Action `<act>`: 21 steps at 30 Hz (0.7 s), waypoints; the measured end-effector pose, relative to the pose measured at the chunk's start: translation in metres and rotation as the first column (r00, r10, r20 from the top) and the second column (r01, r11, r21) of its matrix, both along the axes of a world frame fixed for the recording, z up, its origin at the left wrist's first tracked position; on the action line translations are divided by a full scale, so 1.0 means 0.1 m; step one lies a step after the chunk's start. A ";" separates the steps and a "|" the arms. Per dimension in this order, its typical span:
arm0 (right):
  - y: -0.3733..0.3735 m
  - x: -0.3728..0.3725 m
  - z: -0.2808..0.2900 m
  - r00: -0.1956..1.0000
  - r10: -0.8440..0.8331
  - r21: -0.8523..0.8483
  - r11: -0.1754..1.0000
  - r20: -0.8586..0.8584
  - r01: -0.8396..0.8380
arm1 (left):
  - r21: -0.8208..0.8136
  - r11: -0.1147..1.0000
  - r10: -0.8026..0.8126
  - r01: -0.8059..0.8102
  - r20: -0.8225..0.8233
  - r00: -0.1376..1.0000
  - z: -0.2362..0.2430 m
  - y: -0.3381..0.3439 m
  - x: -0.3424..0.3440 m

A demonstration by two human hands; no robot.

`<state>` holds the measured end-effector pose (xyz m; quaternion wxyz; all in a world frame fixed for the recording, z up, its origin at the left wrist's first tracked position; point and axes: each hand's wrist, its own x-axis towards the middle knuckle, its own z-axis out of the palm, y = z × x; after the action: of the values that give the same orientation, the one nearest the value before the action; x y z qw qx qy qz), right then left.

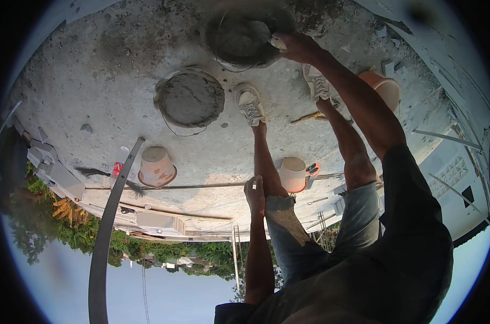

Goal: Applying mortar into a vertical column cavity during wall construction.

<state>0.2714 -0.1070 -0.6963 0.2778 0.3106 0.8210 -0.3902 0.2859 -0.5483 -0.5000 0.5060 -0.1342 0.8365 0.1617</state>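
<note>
Right hand (298, 47): reaching over the right edge of a wide dark basin (237, 60); fingers clamped on a small pale item (278, 42), its exact kind too unclear to tell. The item sits at the basin's rim, over or against the contents; which of the two cannot be told.

Left hand (255, 193): beside the person's left knee, fingers loosely bent and slightly apart, nothing seen in them; contact with the leg cannot be told.

Basin: wire handle, wet grey mix (244, 36) inside, set on the rough concrete floor (121, 108).

Bucket (161, 110): just left of the basin, round, filled with grey mix, wire handle lying down at one side.

Shoes, one pair, pale, laced: left shoe (249, 105) near the bucket, right shoe (315, 81) below the right hand.

Further pieces on the floor: one reddish bucket (382, 89), right of the right leg; one pale bucket (156, 168), far left; one smaller pale pail (293, 175), beside the left leg, with an orange-and-black item (312, 169) near it; one yellow-handled tool (308, 117), between the feet; one bottle (117, 166) with a red label.
</note>
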 end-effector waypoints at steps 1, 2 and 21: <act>0.09 0.08 -0.02 1.000 0.016 -0.056 0.998 -0.024 -0.018 | -0.001 0.997 0.080 -0.080 0.062 0.995 -0.04 -0.11 0.00; 0.11 0.07 0.00 0.999 0.022 -0.059 0.998 -0.028 -0.023 | -0.045 0.992 0.122 -0.119 0.072 0.990 0.03 -0.16 0.02; 0.15 0.75 1.21 0.895 -0.440 -0.381 0.842 -0.075 0.382 | 0.008 1.000 -0.003 0.004 -0.084 0.996 0.53 0.04 0.19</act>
<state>0.3466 -0.0917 -0.5756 0.1725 0.3919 0.6698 -0.6066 0.3052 -0.5448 -0.4472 0.4715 -0.1238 0.8565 0.1697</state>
